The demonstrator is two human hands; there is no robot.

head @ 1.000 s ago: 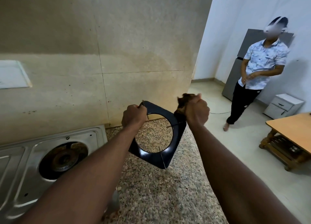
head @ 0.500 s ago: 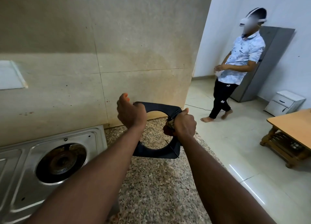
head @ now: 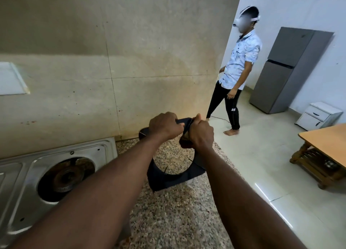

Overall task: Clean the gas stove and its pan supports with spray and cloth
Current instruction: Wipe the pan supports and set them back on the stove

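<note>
Counter (head: pixel 168 211): granite, under our arms. Stove (head: pixel 22 183): steel, at left, burner well bare. Support (head: pixel 168 177): black, tilted over counter, right of stove. Our left hand (head: pixel 164 126): fingers curled round support's top edge. Our right hand (head: pixel 201 134): fist clenching cloth (head: pixel 184 142), pressed against support beside left.

White number, apparently 25, on bystander's black trousers (head: pixel 231 106)

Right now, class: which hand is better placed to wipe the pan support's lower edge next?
Likely the right hand: it holds the cloth against the pan support, while the left hand grips its top edge.
</note>
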